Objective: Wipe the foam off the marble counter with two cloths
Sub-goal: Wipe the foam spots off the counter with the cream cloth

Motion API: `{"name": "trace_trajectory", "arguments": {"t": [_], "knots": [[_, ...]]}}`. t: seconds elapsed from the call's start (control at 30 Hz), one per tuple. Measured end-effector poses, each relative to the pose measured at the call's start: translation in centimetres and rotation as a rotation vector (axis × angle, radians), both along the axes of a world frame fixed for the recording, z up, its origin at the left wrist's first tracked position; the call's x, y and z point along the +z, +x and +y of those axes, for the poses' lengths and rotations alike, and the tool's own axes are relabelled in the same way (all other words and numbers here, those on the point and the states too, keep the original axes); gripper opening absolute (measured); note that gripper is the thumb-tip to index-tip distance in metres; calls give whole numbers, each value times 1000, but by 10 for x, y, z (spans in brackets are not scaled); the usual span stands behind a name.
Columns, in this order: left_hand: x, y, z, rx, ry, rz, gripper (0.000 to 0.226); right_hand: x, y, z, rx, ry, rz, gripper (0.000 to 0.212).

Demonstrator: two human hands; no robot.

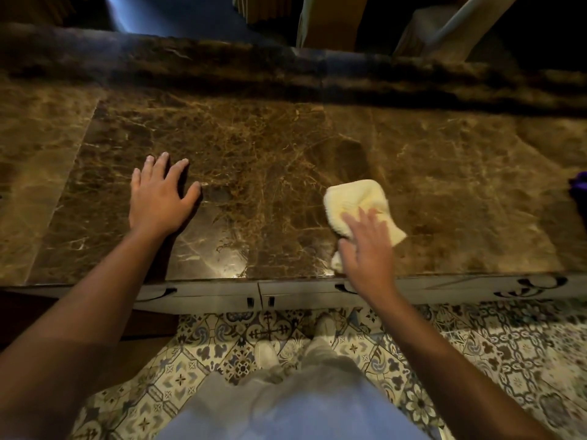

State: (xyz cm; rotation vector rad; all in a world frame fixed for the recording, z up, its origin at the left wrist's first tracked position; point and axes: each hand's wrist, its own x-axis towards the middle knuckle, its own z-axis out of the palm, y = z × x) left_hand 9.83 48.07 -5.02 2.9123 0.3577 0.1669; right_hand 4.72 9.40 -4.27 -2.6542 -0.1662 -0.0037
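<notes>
Right hand (365, 246) presses flat on the yellow cloth (359, 198), covering its lower part, gripping nothing. Left hand (160, 195) lies released, fingers spread, on the marble counter (254, 154). A purple object (578, 185) is cut off at the right edge.

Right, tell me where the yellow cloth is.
In the head view, the yellow cloth lies on the marble counter, right of centre, under the right hand, near the front edge.

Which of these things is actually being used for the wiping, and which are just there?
In use: yellow cloth, under the right hand; marble counter; left hand, flat on the counter.
Just there: purple thing at the right edge; cabinet doors; patterned floor tiles.
</notes>
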Motion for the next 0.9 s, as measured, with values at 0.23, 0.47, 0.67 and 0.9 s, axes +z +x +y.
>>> {"name": "trace_trajectory", "arguments": {"t": [0.23, 0.47, 0.67, 0.9], "knots": [[1, -1, 2, -6, -5, -1, 63, 13, -24, 81, 306, 347, 44, 43], [1, -1, 2, -7, -9, 3, 63, 79, 40, 32, -436, 971, 406, 12], [-1, 0, 3, -14, -6, -10, 62, 67, 59, -29, -459, 288, -65, 48], [-4, 0, 4, -17, -4, -23, 61, -2, 92, 1, 94, -364, 18, 56]]}}
